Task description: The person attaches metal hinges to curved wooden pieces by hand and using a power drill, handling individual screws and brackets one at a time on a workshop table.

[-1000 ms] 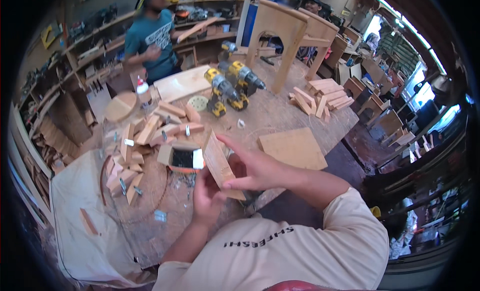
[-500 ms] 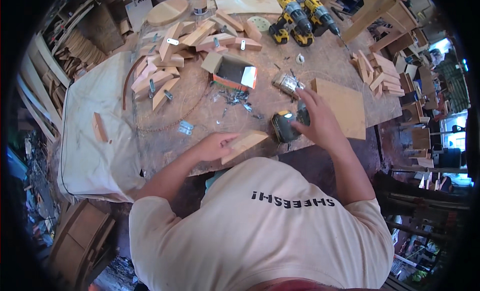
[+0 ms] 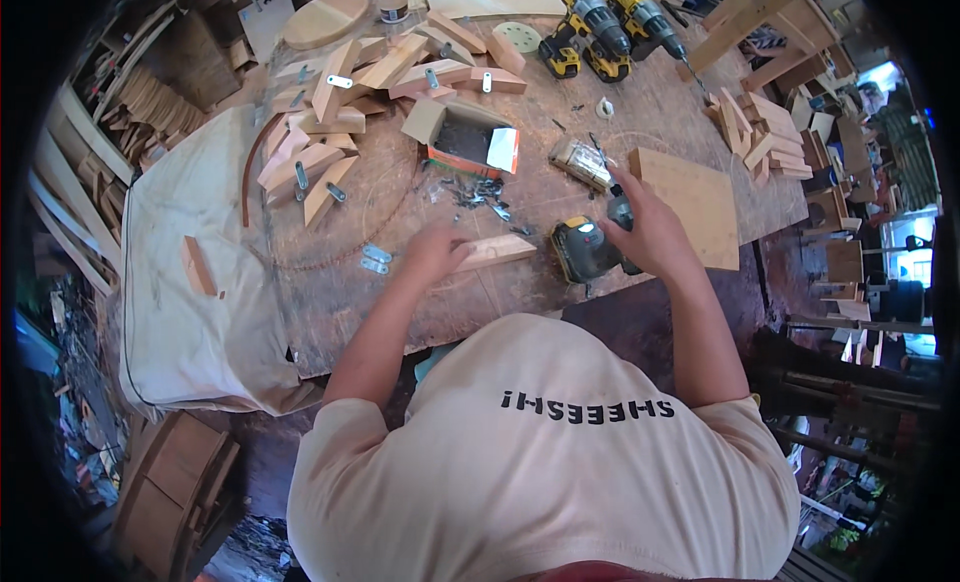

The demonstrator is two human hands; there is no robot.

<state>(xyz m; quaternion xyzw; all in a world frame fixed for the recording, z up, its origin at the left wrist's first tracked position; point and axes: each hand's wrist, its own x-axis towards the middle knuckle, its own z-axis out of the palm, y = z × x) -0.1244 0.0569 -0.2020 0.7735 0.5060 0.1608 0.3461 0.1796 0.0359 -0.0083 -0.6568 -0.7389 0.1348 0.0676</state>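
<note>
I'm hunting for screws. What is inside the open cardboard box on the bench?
The open cardboard box shows only a dark interior. Its contents cannot be made out. Small dark screws lie loose just outside it.

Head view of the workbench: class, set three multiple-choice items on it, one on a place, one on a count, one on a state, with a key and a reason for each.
1. Where does the wooden wedge block lie?
A. under the left hand's fingers, near the table's front edge
B. inside the open cardboard box
C. on the square plywood panel

2. How many yellow-and-black cordless drills stand at the far side of the table?
A. none
B. two
C. five

3. What is the right hand doing?
A. resting flat on the white cloth
B. hanging free above the table
C. gripping a dark power tool with a yellow-and-black battery base

Key: 1 A, the left hand presses on one end of the block. 2 B, two drills stand side by side. 3 C, its fingers wrap the power tool beside the plywood panel.
</note>
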